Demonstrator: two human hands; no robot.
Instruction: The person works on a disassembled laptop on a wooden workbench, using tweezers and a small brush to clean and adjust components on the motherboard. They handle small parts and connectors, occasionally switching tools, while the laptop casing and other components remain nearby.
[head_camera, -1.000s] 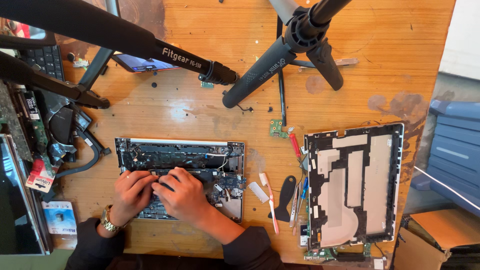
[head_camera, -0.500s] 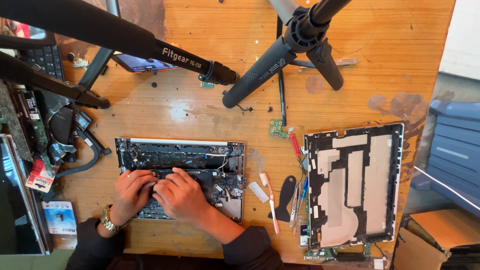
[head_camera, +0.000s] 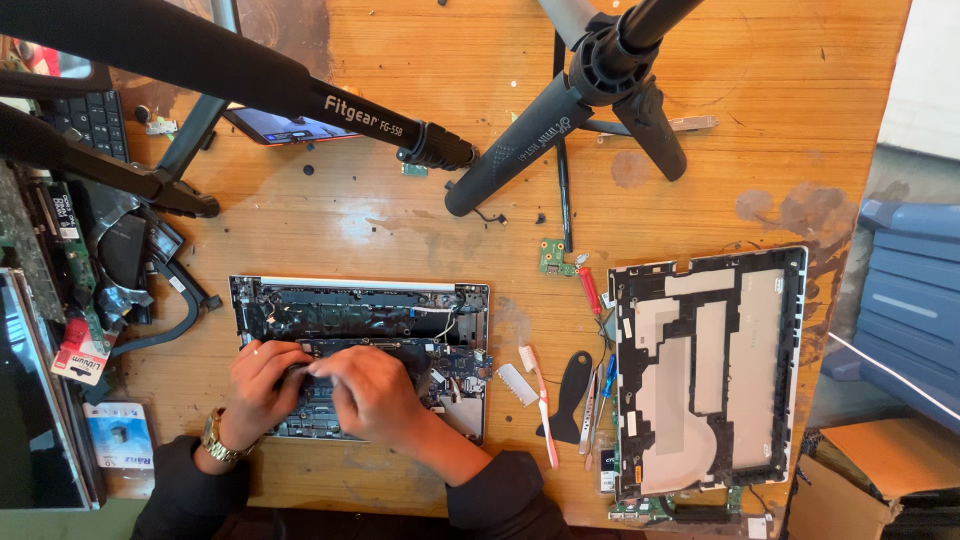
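Laptop chassis (head_camera: 360, 355), opened and stripped, lies at the near edge of the counter (head_camera: 420, 230), internals up: dark boards, black tape, thin wires, a pale metal rim. From my remote seat, both hands have crept slightly inward over the last second and now meet over its lower middle. Left hand (head_camera: 262, 385), watch at the wrist, is curled with fingertips pressed onto the boards; right hand (head_camera: 370, 395) is bent over beside it, fingers pinched on something small I cannot make out. I judge the work is still on one spot, nothing lifted free yet. Just right lie a toothbrush (head_camera: 538, 400) and a black plastic pry tool (head_camera: 572, 395), then the removed bottom cover (head_camera: 705, 370), grey with black patches. Farther off, a small green circuit board (head_camera: 553, 257), and black tripod legs (head_camera: 520, 140) cross the scuffed orange wood.
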